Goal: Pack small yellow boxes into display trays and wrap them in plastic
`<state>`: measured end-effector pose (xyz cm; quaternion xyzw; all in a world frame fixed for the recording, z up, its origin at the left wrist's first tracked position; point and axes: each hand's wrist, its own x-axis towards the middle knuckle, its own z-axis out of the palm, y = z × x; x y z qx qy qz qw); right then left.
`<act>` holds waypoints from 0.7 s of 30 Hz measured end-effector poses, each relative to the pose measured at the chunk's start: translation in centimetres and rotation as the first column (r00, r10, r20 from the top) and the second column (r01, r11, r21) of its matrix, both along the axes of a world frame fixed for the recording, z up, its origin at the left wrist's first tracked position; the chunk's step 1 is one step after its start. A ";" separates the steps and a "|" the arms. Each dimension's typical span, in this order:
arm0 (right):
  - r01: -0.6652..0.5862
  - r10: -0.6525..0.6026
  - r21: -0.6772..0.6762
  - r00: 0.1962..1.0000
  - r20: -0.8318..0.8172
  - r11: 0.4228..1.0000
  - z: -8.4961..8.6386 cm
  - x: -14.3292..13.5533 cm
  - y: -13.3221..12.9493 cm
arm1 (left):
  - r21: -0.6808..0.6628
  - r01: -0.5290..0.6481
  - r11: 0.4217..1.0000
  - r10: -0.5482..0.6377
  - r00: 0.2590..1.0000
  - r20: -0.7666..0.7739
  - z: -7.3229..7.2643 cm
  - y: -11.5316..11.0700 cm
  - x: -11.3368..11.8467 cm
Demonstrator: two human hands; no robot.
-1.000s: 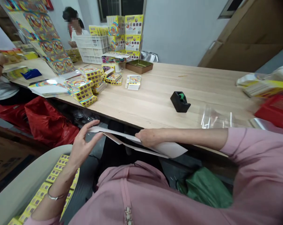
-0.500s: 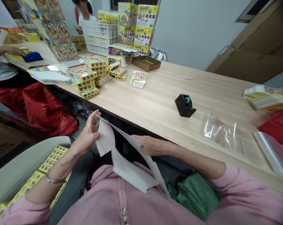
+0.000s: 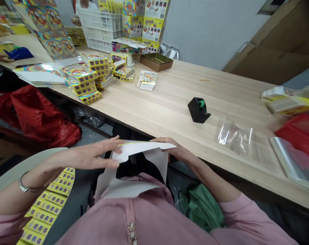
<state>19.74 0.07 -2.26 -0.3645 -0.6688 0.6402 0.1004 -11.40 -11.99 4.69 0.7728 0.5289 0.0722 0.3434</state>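
A white card sheet with flaps and a cut-out centre is held at the table's near edge, above my lap. My left hand lies along its left side, fingers stretched and apart, thumb by a flap. On the right side my right hand grips the sheet, its fingers mostly behind the card. Beyond the hands, a black tape dispenser with a green core stands on the wooden table. A small pile of flat printed cards lies farther back.
Yellow boxes are stacked on the left beside a white crate. A brown tray sits behind. Clear plastic and a red basket are at the right. More yellow boxes fill a container at lower left. Another person's hand shows far left.
The sheet has turned so its top edge runs level, its flaps folded differently. My left hand has lowered and its fingers now point right. My right hand has shifted right and up. The view has tilted slightly down.
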 end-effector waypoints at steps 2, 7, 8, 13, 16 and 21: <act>-0.055 0.055 0.061 0.998 0.001 0.997 0.1 -0.1 0.0 | -0.121 -0.002 0.993 0.007 0.999 0.040 -0.5 1.7 0.8; -0.071 0.083 0.120 0.991 -0.103 0.990 -1.4 0.2 1.2 | -0.294 0.078 0.953 -0.049 0.993 0.104 -3.0 5.2 2.9; -0.052 0.064 0.112 0.992 -0.105 0.992 -1.7 0.4 1.5 | -0.296 0.118 0.948 -0.081 0.988 0.134 -3.4 5.7 3.2; -0.041 0.040 0.047 0.999 0.030 0.998 -1.4 2.0 2.5 | -0.198 0.122 0.973 -0.105 0.990 0.096 -5.2 7.1 3.0; -0.040 0.042 -0.012 0.987 0.157 0.999 -0.5 3.1 2.2 | -0.167 0.119 0.979 -0.111 0.992 0.056 -5.9 7.3 2.4; 0.047 -0.052 -0.255 0.999 -0.015 0.966 -1.7 4.6 -0.1 | -0.141 0.068 0.988 -0.057 0.995 0.079 -5.8 6.6 2.0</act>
